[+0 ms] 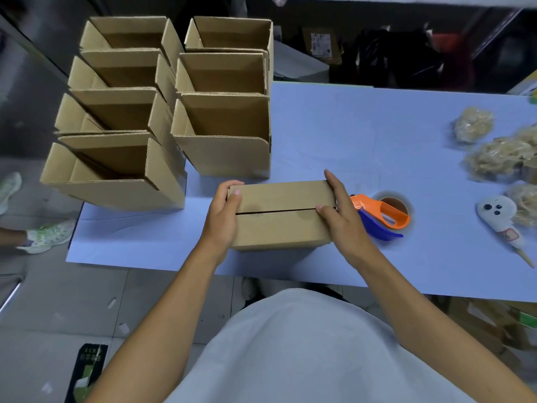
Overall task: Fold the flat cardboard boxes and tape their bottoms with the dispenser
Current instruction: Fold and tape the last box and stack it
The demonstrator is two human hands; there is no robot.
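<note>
**Head view: folded box held bottom-up, seam not yet taped**

The box (282, 216) sits on the counter (377, 135), near edge, flaps meeting in a bare seam. The left hand (223, 216) grasps its left end; the right hand (340, 216) presses the right end. Light, stiff cardboard, probably springy: hold the ends. The tape dispenser (380, 216) lies just right.

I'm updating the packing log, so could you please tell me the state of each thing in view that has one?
Box in hands: bottom flaps folded shut, seam untaped.
Left hand: gripping the box's left end.
Right hand: pressing the box's right end.
Tape dispenser: lying on the table, untouched.
Finished boxes: erected, tops open, standing in two rows.
</note>
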